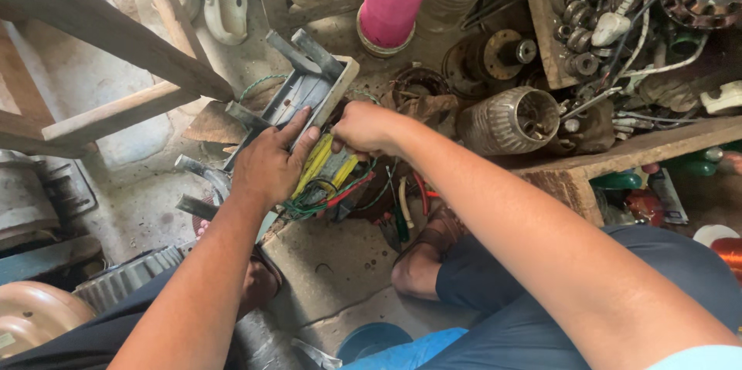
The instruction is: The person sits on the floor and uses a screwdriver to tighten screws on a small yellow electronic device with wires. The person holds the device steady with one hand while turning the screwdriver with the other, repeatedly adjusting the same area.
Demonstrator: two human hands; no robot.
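Grey frame [305, 92] at centre frame, tilted, yellow block [328, 163] and wires [340, 192] at its lower end. Left hand [270, 161] clamped on the frame's edge; right hand [367, 127] closed, grip hidden. Risk, judged: tugging could snag wires or tip the frame. Both forearms reach upward from the bottom edge

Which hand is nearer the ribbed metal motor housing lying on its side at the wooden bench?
Right. The right hand works at the yellow-wired part just left of the motor housing, not touching it. The left hand grips the grey panel farther left.
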